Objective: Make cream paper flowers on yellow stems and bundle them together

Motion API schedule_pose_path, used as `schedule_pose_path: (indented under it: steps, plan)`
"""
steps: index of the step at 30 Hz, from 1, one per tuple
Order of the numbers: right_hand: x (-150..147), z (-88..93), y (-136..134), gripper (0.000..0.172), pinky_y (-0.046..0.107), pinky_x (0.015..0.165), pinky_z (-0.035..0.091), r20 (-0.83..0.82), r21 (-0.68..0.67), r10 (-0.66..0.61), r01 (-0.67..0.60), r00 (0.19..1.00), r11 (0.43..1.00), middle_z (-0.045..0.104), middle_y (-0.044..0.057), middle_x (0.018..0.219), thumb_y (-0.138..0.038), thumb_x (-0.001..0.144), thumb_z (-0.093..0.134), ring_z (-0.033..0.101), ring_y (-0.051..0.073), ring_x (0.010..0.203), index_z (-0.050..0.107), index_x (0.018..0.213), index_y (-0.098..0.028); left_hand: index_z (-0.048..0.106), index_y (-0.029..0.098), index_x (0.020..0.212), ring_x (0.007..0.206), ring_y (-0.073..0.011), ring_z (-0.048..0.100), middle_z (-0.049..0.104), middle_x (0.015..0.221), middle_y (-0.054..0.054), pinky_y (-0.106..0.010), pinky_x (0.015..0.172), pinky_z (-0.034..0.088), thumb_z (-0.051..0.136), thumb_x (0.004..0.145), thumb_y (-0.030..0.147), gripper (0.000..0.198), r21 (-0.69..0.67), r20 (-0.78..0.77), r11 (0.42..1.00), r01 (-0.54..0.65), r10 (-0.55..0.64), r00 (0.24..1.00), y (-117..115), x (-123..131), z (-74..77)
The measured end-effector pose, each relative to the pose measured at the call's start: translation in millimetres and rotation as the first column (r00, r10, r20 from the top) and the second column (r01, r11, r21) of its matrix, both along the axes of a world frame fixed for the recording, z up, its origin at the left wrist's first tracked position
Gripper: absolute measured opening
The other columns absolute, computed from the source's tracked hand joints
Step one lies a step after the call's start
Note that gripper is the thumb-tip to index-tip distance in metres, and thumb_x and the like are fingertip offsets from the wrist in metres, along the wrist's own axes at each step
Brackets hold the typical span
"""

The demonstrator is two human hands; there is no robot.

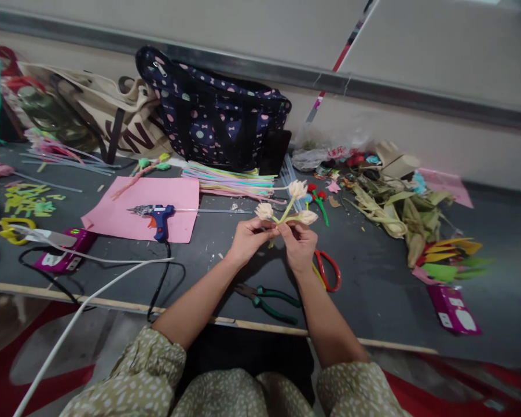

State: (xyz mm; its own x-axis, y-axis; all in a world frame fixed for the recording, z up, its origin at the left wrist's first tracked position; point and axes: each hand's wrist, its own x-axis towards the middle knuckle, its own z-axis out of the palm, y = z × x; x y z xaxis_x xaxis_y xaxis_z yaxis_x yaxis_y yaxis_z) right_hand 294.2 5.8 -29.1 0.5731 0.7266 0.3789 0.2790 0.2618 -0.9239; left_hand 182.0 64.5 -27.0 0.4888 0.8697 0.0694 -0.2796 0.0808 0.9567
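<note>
Table (373, 315): dark, cluttered | wall (417, 52): pale, grey ledge (417, 97) | flowers (297, 189): held

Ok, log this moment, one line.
left hand: pinching three-flower sprig; right hand: pinching same sprig; pliers: on table; glue gun: on pink sheet

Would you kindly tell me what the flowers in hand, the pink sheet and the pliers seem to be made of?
Flowers: matte, layered cream petals, perhaps dried husk or paper; too small to settle.
Pink sheet: matte paper or thin card, one corner curled.
Pliers: dull metal jaws; green handles, probably smooth plastic.
</note>
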Motion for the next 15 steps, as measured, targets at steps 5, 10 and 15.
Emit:
schedule_pose_path:
  steps: [5, 10, 15]
  plan:
    - [2.3, -3.7, -0.1, 0.024, 0.024, 0.058, 0.047, 0.018, -0.014, 0.02, -0.019, 1.0, 1.0, 0.061, -0.001, 0.061, -0.038, 0.077, 0.066, 0.054, 0.011, 0.057, 0.065, 0.069, -0.016, 0.072, 0.016, 0.065, 0.064, -0.0135, 0.059, 0.067, 0.067, -0.003, -0.028, 0.066, 0.049, 0.081, 0.06, 0.036, 0.022, 0.081, -0.041, 0.996, -0.041, 0.045, 0.998, 3.1, 0.4, -6.9]
    - [5.8, -15.3, 3.1, 0.022, 0.028, 0.064, 0.05, 0.052, -0.018, -0.014, 0.015, 0.999, 1.0, 0.065, 0.0, 0.065, -0.038, 0.076, 0.069, 0.058, 0.013, 0.062, 0.069, 0.074, -0.017, 0.073, 0.017, 0.065, 0.065, -0.0153, 0.06, 0.069, 0.066, -0.003, -0.03, 0.068, 0.05, 0.08, 0.059, 0.033, 0.019, 0.137, -0.083, 0.984, -0.116, 0.129, 0.988, 5.2, 0.9, -9.8]
    - [4.3, -16.2, 6.6, 0.022, 0.032, 0.071, 0.053, 0.016, 0.036, 0.027, -0.027, 1.0, 0.999, 0.069, 0.004, 0.081, -0.038, 0.074, 0.071, 0.064, 0.017, 0.075, 0.072, 0.086, -0.019, 0.074, 0.019, 0.065, 0.067, -0.0158, 0.062, 0.07, 0.068, -0.002, -0.029, 0.07, 0.049, 0.079, 0.062, 0.031, 0.013, 0.204, -0.084, 0.956, -0.21, 0.231, 0.969, 10.7, -4.4, -9.6]
